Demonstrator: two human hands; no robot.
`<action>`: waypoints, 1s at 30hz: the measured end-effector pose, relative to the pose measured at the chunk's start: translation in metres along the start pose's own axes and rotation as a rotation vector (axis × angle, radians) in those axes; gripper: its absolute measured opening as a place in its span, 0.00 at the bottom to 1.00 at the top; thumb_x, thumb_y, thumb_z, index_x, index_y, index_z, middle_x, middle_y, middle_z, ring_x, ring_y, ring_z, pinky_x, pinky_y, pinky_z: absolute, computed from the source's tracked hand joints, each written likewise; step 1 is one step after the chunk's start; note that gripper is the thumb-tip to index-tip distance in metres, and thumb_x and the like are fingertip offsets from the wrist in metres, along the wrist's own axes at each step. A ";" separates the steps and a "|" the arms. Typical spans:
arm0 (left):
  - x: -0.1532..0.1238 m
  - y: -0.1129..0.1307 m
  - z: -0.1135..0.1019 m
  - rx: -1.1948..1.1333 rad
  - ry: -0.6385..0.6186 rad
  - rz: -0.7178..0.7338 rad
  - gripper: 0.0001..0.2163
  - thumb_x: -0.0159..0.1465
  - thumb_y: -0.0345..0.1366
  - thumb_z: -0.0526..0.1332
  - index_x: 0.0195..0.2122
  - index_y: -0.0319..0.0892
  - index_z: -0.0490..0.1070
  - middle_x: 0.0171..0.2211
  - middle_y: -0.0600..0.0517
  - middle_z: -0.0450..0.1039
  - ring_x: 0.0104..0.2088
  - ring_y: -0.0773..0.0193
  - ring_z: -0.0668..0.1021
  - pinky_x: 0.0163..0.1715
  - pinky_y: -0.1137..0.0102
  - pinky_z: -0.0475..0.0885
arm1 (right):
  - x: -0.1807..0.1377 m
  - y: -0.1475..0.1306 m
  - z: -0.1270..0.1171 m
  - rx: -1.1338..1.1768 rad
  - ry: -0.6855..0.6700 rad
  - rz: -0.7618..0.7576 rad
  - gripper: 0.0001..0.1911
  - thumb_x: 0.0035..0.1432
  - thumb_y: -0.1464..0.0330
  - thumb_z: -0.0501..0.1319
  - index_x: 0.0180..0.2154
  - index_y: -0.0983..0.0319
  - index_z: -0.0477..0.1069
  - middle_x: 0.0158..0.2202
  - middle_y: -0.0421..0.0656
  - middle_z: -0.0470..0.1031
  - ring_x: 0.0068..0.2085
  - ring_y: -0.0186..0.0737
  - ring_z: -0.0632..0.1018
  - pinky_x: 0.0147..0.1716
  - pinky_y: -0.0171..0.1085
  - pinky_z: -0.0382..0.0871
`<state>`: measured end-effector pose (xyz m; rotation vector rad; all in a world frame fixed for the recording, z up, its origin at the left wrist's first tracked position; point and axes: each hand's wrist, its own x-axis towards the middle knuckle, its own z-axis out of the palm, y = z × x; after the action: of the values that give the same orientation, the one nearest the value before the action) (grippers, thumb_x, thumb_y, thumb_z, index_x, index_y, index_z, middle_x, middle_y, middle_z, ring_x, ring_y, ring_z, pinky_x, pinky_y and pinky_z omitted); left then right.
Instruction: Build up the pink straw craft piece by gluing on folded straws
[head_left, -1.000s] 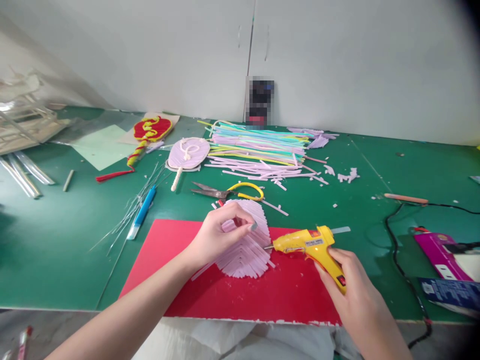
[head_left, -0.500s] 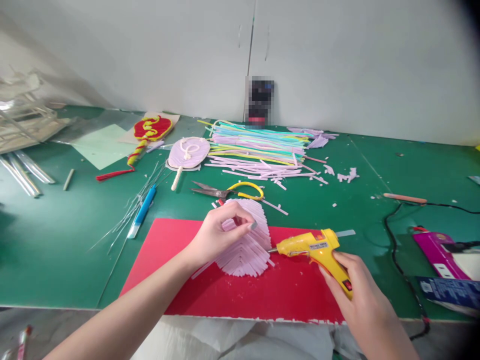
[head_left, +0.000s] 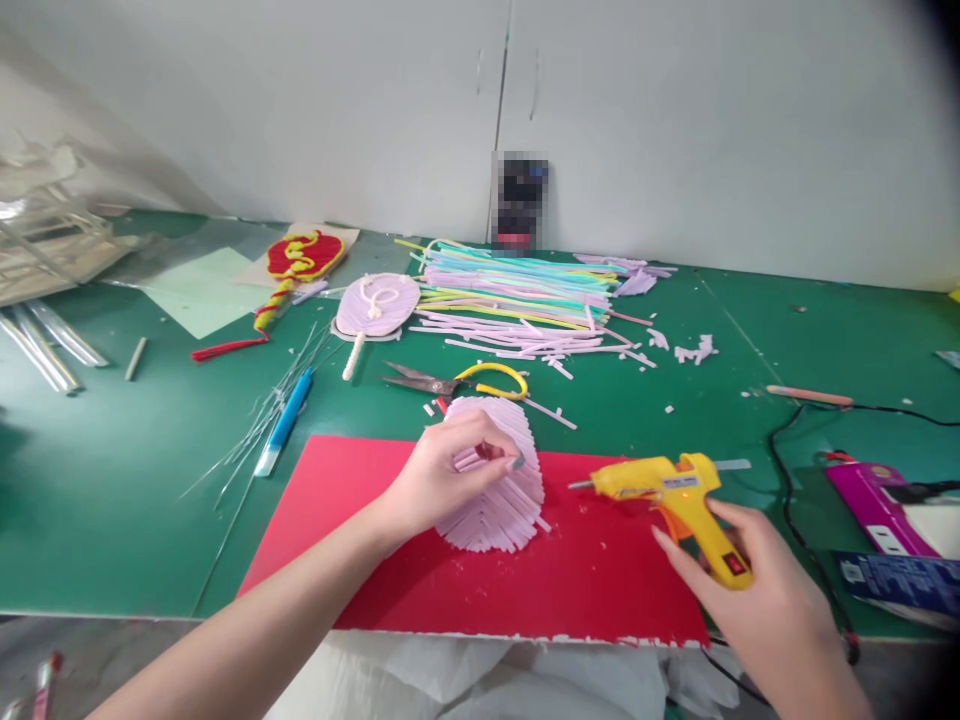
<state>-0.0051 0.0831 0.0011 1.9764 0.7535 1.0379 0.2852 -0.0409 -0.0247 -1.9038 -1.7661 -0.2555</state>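
A pale pink leaf-shaped piece (head_left: 501, 500), built from short straw strips, lies on a red board (head_left: 480, 575) at the table's front. My left hand (head_left: 450, 475) rests on top of it, with fingers pinched on a strip near its upper edge. My right hand (head_left: 757, 590) grips the handle of a yellow hot glue gun (head_left: 675, 495). The gun's nozzle points left and sits a hand's width to the right of the pink piece, above the board.
Yellow-handled scissors (head_left: 457, 381) lie just behind the board. Further back are a heap of coloured straws (head_left: 517, 295), a pink fan (head_left: 375, 308) and a red and yellow ornament (head_left: 296, 262). A blue pen (head_left: 285, 422) lies left; a black cable (head_left: 795, 500) and packets right.
My right hand has drawn the glue gun away to the right, off the pink piece's edge. My left hand stays on the piece, fingers shifted slightly.
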 end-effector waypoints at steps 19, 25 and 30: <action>-0.087 0.048 0.026 0.815 -0.157 0.054 0.19 0.68 0.35 0.53 0.59 0.36 0.63 0.60 0.41 0.65 0.59 0.51 0.69 0.53 0.60 0.72 | 0.033 -0.045 -0.002 0.194 0.100 -0.062 0.05 0.60 0.69 0.60 0.39 0.60 0.72 0.34 0.45 0.73 0.34 0.40 0.75 0.38 0.40 0.71; -0.087 0.037 0.033 0.959 -0.110 -0.024 0.24 0.68 0.43 0.53 0.61 0.32 0.59 0.63 0.38 0.59 0.61 0.48 0.66 0.55 0.55 0.70 | 0.022 -0.104 0.019 0.369 -0.128 -0.159 0.08 0.62 0.70 0.58 0.43 0.60 0.71 0.38 0.45 0.76 0.40 0.39 0.78 0.41 0.37 0.73; -0.085 0.028 0.038 0.967 -0.114 -0.044 0.25 0.68 0.43 0.53 0.62 0.32 0.59 0.64 0.38 0.57 0.63 0.48 0.63 0.57 0.53 0.67 | 0.020 -0.118 0.027 0.302 -0.057 -0.142 0.08 0.62 0.71 0.58 0.43 0.60 0.72 0.36 0.46 0.77 0.38 0.40 0.78 0.41 0.39 0.72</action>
<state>-0.0105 -0.0110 -0.0238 2.7550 1.3977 0.5385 0.1676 -0.0092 -0.0086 -1.5899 -1.8616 0.0158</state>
